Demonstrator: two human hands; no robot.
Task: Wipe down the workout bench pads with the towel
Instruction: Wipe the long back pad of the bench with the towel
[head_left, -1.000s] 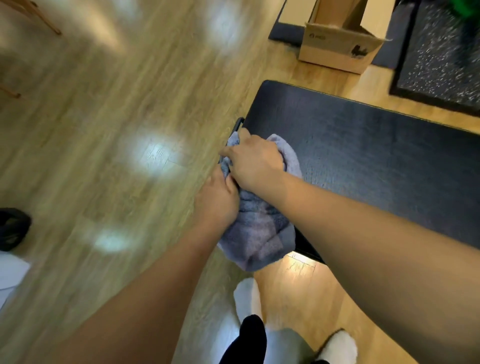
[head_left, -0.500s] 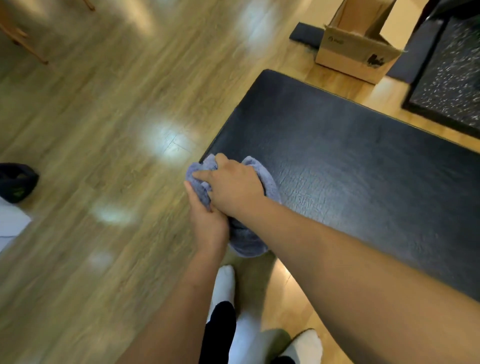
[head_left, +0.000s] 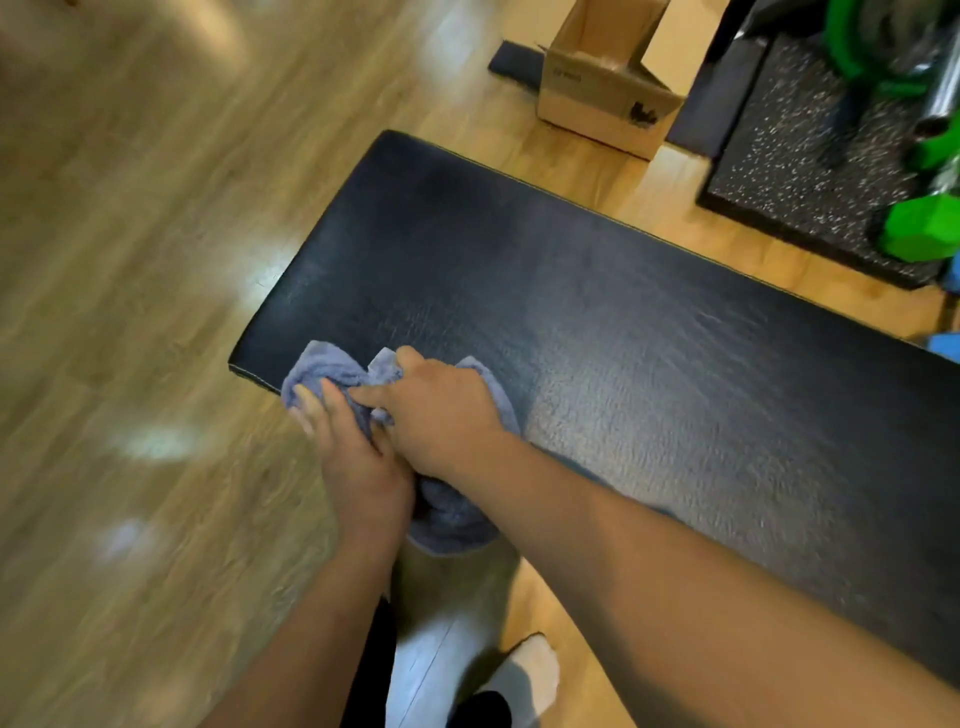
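A long black bench pad (head_left: 597, 291) runs from the middle of the view to the right edge. A bunched grey-blue towel (head_left: 324, 371) lies over its near left corner and hangs down the near side. My right hand (head_left: 441, 415) presses the towel onto the pad top, fingers curled into the cloth. My left hand (head_left: 358, 457) grips the towel at the pad's near edge, partly under my right hand. The lower part of the towel is hidden behind both hands.
Wooden floor (head_left: 130, 312) spreads to the left. An open cardboard box (head_left: 602, 98) stands beyond the pad's far end. A speckled rubber mat (head_left: 810, 156) with green dumbbells (head_left: 914, 228) lies at the upper right. My feet in white socks (head_left: 530, 670) stand below the pad.
The towel and both hands have slid from the pad's end face up onto its near left corner. The view has shifted, showing more of the pad and the dumbbells.
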